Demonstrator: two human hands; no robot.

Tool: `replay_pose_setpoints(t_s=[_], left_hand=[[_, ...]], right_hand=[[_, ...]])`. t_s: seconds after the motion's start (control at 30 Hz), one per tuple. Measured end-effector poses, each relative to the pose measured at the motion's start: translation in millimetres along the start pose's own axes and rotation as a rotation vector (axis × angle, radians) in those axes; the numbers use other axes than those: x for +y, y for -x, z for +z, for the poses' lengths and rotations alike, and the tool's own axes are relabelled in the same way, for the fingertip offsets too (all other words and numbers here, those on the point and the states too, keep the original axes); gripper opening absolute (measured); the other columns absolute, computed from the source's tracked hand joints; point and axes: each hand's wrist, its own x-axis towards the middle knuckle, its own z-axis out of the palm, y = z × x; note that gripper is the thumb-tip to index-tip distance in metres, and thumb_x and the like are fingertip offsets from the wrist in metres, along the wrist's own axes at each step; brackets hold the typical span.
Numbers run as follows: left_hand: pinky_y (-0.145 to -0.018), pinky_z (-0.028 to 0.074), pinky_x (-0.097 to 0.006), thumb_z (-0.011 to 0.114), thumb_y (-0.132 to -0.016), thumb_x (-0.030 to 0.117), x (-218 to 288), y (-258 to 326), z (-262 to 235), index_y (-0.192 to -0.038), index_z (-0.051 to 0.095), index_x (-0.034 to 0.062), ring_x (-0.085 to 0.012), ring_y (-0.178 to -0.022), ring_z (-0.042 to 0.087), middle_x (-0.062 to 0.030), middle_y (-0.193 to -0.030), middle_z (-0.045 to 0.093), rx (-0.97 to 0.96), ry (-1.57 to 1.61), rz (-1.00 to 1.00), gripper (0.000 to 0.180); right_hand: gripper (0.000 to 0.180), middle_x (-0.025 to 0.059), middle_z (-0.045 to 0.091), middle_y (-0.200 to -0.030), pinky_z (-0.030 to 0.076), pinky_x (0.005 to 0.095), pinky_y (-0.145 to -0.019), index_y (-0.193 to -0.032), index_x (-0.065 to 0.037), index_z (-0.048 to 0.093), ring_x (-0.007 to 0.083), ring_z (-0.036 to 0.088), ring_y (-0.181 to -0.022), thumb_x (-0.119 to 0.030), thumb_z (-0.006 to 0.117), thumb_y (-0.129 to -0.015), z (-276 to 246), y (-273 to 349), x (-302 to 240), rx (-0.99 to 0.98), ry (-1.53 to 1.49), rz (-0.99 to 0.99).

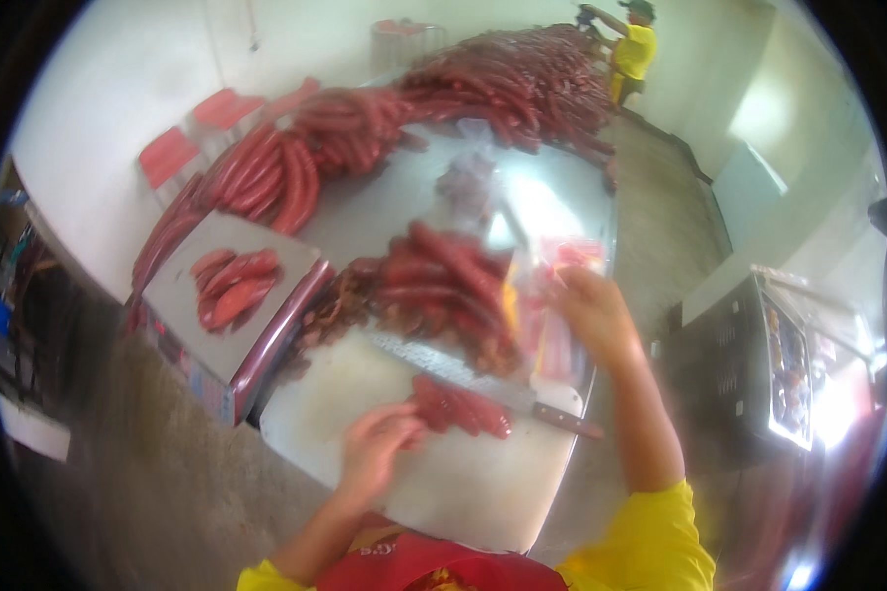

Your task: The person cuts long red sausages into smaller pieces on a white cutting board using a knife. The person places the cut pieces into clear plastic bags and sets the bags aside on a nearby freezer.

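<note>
My left hand (376, 448) lies on the white cutting board (443, 483), its fingers closed around the end of a few red sausages (460, 408). A large knife (473, 379) rests across the board just behind them, its dark handle pointing right. My right hand (589, 310) reaches forward to a clear plastic bag of sausages (552, 295) at the board's far right; the blur hides whether it grips the bag. A heap of red sausages (443, 281) lies between the board and the bag.
A scale with a grey tray (229, 295) holding a few sausages stands at the left. A long pile of sausages (414, 108) covers the back of the steel table (552, 192). Another person in a yellow shirt (633, 49) stands at the far end. A dark crate (759, 364) is at the right.
</note>
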Motion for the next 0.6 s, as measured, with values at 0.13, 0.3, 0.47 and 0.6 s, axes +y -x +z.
replay_pose_setpoints(t_s=[0.13,0.3,0.47,0.6], left_hand=[[-0.089,0.05,-0.041,0.06,-0.094,0.038,-18,-7,20,-0.13,0.049,0.0012,-0.026,-0.104,0.062,-0.0132,-0.116,0.063,-0.419,0.857,-0.341,0.053],[-0.089,0.049,-0.038,0.065,-0.092,0.029,16,12,-41,-0.113,0.062,0.0069,-0.0229,-0.104,0.062,-0.011,-0.117,0.063,0.215,0.543,0.197,0.03],[-0.089,0.047,-0.037,0.068,-0.087,0.013,60,17,-91,-0.103,0.063,0.0054,-0.0262,-0.098,0.062,-0.0106,-0.11,0.063,0.364,-0.518,0.74,0.018],[-0.102,0.04,-0.046,0.07,-0.086,0.028,39,-1,-90,-0.106,0.066,0.0094,-0.0346,-0.117,0.054,-0.0149,-0.121,0.06,-0.095,-1.104,0.656,0.028]], right_hand=[[0.016,0.0045,0.066,-0.084,0.047,0.0242,-0.057,-0.105,-0.002,0.062,0.0122,0.063,-0.069,-0.01,0.059,-0.091,55,61,-13,-0.134,-0.566,0.175],[0.022,0.0086,0.066,-0.088,0.049,0.0239,-0.053,-0.113,-0.001,0.056,0.0136,0.064,-0.069,-0.005,0.057,-0.091,99,102,24,-0.178,-0.59,0.408],[0.024,0.0117,0.066,-0.087,0.053,0.0277,-0.052,-0.116,0.001,0.051,0.0168,0.066,-0.068,-0.003,0.054,-0.093,120,98,6,0.021,-0.473,0.393],[0.017,0.0114,0.066,-0.093,0.054,0.0266,-0.063,-0.108,0.0,0.06,0.0159,0.066,-0.081,-0.004,0.059,-0.092,154,74,-41,-0.047,-0.22,-0.084]])
